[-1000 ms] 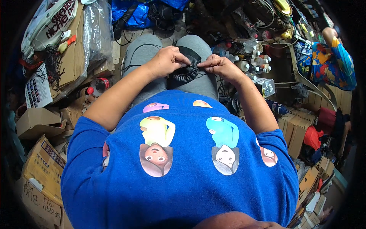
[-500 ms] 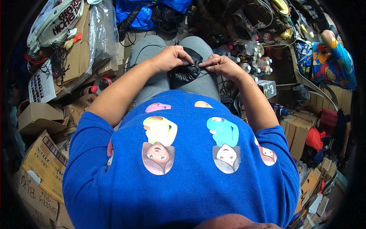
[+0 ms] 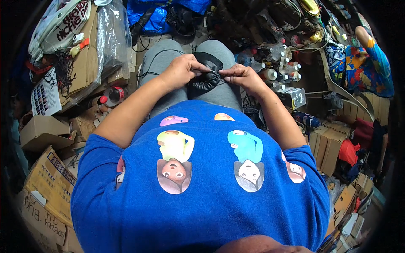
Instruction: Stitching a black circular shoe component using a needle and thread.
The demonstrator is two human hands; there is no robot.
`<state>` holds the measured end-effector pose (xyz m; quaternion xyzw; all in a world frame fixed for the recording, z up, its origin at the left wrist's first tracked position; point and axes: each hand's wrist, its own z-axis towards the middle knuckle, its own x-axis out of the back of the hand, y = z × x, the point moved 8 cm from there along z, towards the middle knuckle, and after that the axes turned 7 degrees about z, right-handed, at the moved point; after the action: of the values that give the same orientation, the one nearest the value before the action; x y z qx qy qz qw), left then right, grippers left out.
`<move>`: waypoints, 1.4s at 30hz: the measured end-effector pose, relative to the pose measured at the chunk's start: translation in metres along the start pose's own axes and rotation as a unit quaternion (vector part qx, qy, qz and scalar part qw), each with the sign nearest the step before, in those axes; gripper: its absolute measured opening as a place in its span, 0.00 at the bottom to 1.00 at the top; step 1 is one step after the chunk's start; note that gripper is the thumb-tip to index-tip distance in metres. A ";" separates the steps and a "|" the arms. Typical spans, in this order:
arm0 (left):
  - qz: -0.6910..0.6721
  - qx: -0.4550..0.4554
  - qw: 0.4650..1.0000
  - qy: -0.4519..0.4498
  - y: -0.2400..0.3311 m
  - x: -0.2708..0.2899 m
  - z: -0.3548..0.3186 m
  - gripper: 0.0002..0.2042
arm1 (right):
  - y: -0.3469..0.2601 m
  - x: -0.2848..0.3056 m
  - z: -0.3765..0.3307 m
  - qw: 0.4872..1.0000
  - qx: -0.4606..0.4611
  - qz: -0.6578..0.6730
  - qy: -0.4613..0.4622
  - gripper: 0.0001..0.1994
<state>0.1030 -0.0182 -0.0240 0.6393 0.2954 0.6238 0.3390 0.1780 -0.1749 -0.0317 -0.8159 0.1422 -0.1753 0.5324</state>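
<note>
A black leather shoe upper (image 3: pixel 206 86) with a puckered, gathered edge lies over my right thigh. My left hand (image 3: pixel 182 71) pinches at its middle from the left, thumb and forefinger closed. From the other side my right hand (image 3: pixel 244 78) is closed too, its thumb and fingertips pinching the upper's right edge near the gathers. Whether a needle or thread is between the fingers is too small to make out. A thin black cord (image 3: pixel 158 51) loops over my left knee, and my grey trousers (image 3: pixel 166 103) lie under the work.
Cardboard boxes (image 3: pixel 45 131) and a plastic bottle (image 3: pixel 113 96) crowd my left side. Several bottles (image 3: pixel 288 69) stand to the right, near a clear plastic container (image 3: pixel 296 98). Beyond my knees lies a blue bag (image 3: pixel 147 19). Another person's colourful clothing (image 3: pixel 367 69) shows at far right.
My left hand has shifted slightly left and down, uncovering more of the upper's top. My right hand has moved a little down and stays at the upper's right edge.
</note>
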 end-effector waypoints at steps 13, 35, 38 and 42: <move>-0.239 0.133 0.961 -0.034 -0.013 -0.026 0.006 0.09 | -0.004 -0.009 0.003 0.986 -0.083 0.140 0.025 0.12; 0.098 0.026 0.991 -0.090 0.029 0.002 0.019 0.07 | 0.016 0.023 -0.020 0.994 -0.098 0.050 -0.030 0.10; 0.113 -0.001 0.986 -0.124 0.033 -0.003 0.021 0.07 | -0.018 0.037 -0.024 0.990 -0.016 0.139 0.005 0.08; 0.164 -0.042 0.977 -0.133 0.038 -0.009 0.027 0.07 | -0.005 0.077 0.017 0.946 -0.011 -0.285 0.155 0.10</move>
<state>0.1277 -0.0500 0.0018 0.7414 0.1121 0.5920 0.2953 0.2551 -0.1912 -0.0234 -0.7910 -0.0138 -0.4425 0.4223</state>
